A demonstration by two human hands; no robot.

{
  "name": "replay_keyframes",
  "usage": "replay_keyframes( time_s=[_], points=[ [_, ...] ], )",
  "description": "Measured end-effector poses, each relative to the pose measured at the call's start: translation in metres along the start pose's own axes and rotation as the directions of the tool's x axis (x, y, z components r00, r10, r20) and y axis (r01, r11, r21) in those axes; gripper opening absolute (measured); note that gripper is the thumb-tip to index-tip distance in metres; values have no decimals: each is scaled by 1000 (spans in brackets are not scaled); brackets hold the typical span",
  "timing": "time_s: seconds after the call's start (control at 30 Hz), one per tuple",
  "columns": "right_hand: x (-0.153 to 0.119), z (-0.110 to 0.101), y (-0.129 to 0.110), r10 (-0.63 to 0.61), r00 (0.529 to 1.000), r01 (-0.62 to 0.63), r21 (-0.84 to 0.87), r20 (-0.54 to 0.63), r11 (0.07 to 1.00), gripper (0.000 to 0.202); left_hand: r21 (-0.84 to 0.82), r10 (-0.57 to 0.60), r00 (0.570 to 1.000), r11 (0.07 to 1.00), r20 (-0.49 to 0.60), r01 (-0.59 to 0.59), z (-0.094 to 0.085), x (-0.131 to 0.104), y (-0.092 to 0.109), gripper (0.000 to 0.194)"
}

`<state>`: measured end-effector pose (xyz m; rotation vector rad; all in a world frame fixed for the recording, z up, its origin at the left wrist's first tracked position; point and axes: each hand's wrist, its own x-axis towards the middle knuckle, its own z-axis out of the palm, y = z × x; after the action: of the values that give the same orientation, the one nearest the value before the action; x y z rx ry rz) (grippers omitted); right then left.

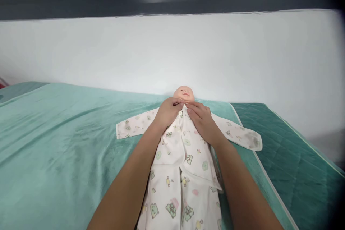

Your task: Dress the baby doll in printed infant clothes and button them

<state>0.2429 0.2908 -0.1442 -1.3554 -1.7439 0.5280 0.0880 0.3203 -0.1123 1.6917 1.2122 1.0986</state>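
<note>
– Both hands are up at the collar [184, 107] of this baby top [176, 143], left hand [168, 111] on the left side, right hand [202, 118] on the right. It's lying on the teal blanket [67, 147], with the doll's head [183, 92] just beyond the collar, near the wall [172, 54], and the trousers [164, 201] nearest me.

– Are you actually gripping the cloth?

– Left thumb and fingers are bent together like a pinch, but I can't tell if there's fabric between them. Right fingers lie over the collar; can't tell if they're grasping either.

– Any tips for working up there?

– Light fingertips, I'd say. Cloth this thin-looking probably bunches if you tug. I'd keep both collar edges level, leave the white button [180, 113] uncovered so I can see it, and not press on the neck.

– And the sleeves?

– Left sleeve [136, 125] and right sleeve [239, 136] are spread out to the sides, which I reckon helps. I'd watch my right forearm [238, 172] though: it's right beside the top's flared near corner and could drag it crooked.
</note>
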Motion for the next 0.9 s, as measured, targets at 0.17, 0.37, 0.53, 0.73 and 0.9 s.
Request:
replay_keyframes(
  time_s=[0.17,0.37,0.53,0.73,0.9],
  points=[
    [-1,0,1,-74,997,74,-36,-13,997,37,-17,-13,1000,1000,14,13,0,0,-2,23],
    [-2,-1,-4,-36,990,35,-5,-139,999,29,-25,-46,999,999,-26,46,1,1,-7,19],
    [-4,-2,-6,-103,986,97,-46,-131,994,28,-13,-43,998,999,-37,42,0,1,-8,17],
    [-4,-3,-5,-130,988,125,-57,-81,990,27,-15,-53,998,999,-42,52,1,1,-9,18],
    [-4,-9,-6,-119,992,119,3,-36,993,27,0,-42,999,999,-32,42,-1,-2,-2,21]
  ],
)
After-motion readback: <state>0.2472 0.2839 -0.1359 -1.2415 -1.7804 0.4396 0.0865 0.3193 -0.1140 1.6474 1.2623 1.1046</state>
